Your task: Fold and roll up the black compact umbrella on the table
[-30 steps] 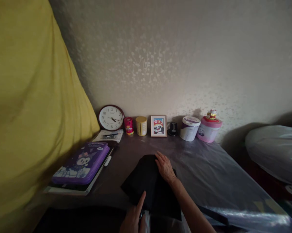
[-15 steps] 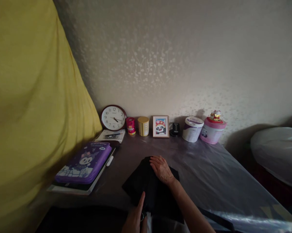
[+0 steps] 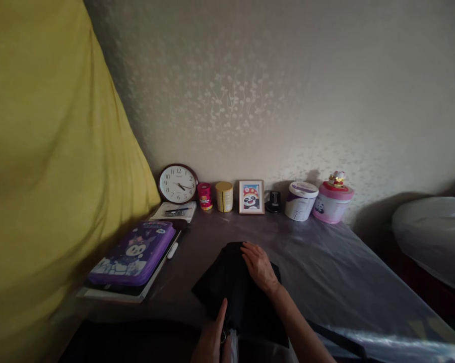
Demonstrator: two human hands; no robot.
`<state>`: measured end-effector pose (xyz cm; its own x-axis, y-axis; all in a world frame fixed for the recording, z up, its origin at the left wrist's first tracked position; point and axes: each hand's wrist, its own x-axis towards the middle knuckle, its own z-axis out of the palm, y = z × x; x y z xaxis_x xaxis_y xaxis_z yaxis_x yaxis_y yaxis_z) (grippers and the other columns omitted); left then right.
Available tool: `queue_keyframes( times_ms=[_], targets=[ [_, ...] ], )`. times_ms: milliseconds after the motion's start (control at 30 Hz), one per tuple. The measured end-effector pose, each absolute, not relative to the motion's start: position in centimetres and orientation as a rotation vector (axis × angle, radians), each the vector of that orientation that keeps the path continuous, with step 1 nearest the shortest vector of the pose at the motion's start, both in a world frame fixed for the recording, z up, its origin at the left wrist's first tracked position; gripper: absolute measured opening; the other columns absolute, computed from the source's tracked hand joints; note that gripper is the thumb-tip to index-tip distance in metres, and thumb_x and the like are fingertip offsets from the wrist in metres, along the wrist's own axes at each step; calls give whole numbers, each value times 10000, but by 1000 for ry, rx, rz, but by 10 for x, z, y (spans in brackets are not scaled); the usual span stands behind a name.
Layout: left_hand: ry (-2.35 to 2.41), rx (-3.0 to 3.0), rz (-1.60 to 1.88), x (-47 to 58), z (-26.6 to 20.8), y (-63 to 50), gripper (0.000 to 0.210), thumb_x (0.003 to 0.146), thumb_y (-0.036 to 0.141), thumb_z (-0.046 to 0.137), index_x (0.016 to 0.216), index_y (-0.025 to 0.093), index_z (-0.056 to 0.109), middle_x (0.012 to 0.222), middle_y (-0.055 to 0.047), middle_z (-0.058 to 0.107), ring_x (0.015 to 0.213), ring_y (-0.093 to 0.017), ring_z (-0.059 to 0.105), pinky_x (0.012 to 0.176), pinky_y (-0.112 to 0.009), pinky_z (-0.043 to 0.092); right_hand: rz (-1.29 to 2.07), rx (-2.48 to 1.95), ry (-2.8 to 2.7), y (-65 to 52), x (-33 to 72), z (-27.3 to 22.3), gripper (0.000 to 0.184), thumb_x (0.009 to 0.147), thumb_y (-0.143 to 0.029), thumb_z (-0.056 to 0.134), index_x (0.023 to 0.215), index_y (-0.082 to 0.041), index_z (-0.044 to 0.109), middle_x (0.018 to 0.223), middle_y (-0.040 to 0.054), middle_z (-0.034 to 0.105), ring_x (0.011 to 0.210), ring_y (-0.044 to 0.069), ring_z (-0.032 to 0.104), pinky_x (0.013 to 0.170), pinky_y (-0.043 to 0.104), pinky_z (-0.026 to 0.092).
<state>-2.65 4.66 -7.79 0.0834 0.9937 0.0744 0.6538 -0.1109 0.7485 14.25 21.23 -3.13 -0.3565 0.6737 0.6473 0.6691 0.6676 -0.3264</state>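
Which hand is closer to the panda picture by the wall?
The right hand. It lies flat on the far part of the black cloth, just in front of the panda picture. The left hand is at the cloth's near edge, farther away.

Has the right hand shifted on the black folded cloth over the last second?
Barely. The right hand stays flat on the black folded cloth, having slid briefly left toward its far corner and back, judged against the framed panda picture.
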Motion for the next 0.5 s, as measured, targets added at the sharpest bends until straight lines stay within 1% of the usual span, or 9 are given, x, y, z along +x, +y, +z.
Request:
queue_keyframes(
  times_ms=[133, 267, 500],
  targets=[
    [1548, 1847, 771, -32, -72, 46, 569, 885, 187, 306, 1429, 55, 207, 1489, -97, 317, 1348, -144, 345, 1099, -283, 306, 124, -1085, -2014, 205, 181, -27, 254, 930, -226, 420, 1037, -210, 649, 1091, 89, 665, 1011, 211, 614, 904, 413, 495],
    [1520, 1799, 805, -36, -72, 47, 548, 914, 227, 298, 1436, 92, 199, 1500, -83, 296, 1364, -143, 307, 1109, -302, 300, 148, -1166, -2004, 176, 219, -34, 229, 920, -235, 431, 1005, -237, 643, 1014, 60, 685, 939, 206, 636, 845, 386, 524],
    [1500, 1734, 945, -36, -85, 51, 543, 935, 333, 260, 1440, 139, 202, 1508, -77, 278, 1379, -152, 262, 1118, -334, 294, 145, -1230, -2110, 137, 249, -51, 251, 896, -193, 427, 1038, -252, 627, 1092, 59, 659, 967, 201, 638, 840, 372, 541]
  ],
)
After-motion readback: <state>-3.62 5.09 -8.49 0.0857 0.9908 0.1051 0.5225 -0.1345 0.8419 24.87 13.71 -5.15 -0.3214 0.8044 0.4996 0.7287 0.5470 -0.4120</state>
